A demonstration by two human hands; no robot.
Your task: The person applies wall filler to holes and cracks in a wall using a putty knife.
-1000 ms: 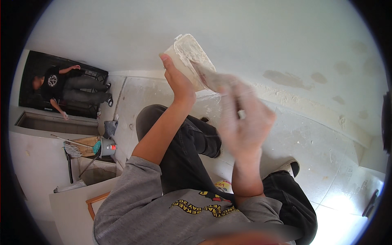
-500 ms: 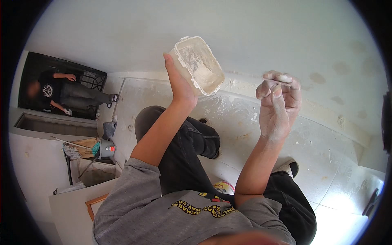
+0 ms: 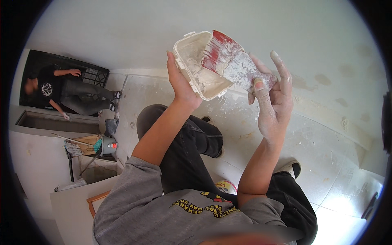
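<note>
My left hand [image 3: 182,85] grips a rectangular white plastic tub [image 3: 214,86] from its left side, fingers beneath and thumb up along the wall. Wet-looking white putty coats its inside and rim. In my right hand [image 3: 274,102], dusted white, is a red putty spreader [image 3: 232,60] smeared with putty. Thumb and fingers pinch its narrow end, while one finger sticks up. The spreader's wide edge lies over the tub's opening; whether it touches the putty inside I cannot tell.
A pale wall [image 3: 310,36] with damp-looking patches rises ahead. The tiled floor [image 3: 241,134] is spotted with white. A container [image 3: 226,186] stands between my legs. At left, another person [image 3: 77,90] is near a dark door, with a grey bucket [image 3: 108,145] and a mop [image 3: 73,148] nearby.
The spreader, seen only edge-on in my right hand before, has turned broadside and come left over the tub. The tub has tilted slightly. The other person's legs and lower arm have shifted.
</note>
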